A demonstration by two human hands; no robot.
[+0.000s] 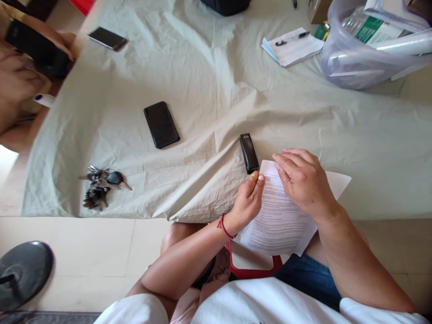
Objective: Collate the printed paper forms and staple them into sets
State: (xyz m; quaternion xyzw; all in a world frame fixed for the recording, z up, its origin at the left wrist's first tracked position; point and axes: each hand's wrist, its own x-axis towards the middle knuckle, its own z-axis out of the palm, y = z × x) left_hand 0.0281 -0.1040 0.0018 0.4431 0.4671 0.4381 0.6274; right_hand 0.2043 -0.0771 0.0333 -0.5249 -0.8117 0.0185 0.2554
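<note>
Printed sheets of paper (280,220) lie tilted between my two hands, over the table's front edge and my lap. My left hand (248,198), with a yellow ring and a red string bracelet, pinches their left edge near the top corner. Across the upper part of the sheets is my right hand (302,182), its fingers together and its thumb against the paper. Another part of the paper sticks out to the right behind that hand. Just beyond my left fingertips a black stapler (249,153) rests on the cloth.
On the wrinkled cloth (202,90) are a black phone (162,124), a bunch of keys (103,184) and another phone (107,39). A notepad (293,47) with a pen lies beside a full plastic basket (357,67). At far left, another person's hand (20,85) shows.
</note>
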